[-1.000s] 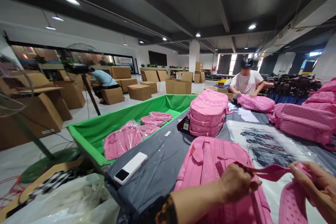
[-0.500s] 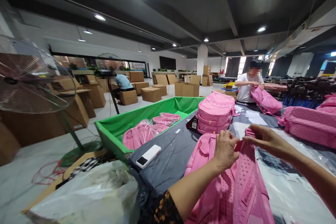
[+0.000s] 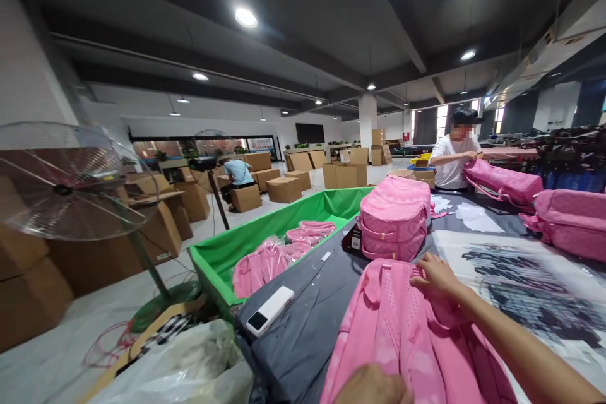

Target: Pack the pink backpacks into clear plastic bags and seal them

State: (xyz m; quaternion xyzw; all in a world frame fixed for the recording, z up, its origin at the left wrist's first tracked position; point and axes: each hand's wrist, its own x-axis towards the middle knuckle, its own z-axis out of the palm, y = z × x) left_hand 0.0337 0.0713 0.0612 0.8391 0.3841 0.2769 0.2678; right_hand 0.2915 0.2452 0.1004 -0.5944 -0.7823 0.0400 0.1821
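A pink backpack (image 3: 398, 334) lies on the grey-covered table in front of me, its perforated back panel and shoulder straps facing up. My right hand (image 3: 438, 274) is at the backpack's top right edge, with curled fingers gripping the fabric by the strap. Low in the view, my left hand (image 3: 374, 385) is over the lower part of the same backpack. It is blurred and cut off by the frame, so its fingers are hidden. Just beyond stands another pink backpack (image 3: 395, 214), upright, with a dark tag (image 3: 351, 240) beside it.
A green-lined bin (image 3: 279, 227) holds pink bags in clear plastic. On the table are a white phone-like device (image 3: 269, 310), plastic bags (image 3: 521, 278) and papers (image 3: 478, 216). A co-worker (image 3: 454, 154) handles a pink backpack across the table. A fan (image 3: 76, 183) stands left.
My left hand has dropped from the backpack's top to its lower part. My right hand has moved from a raised strap down onto the top edge. The view has shifted slightly.
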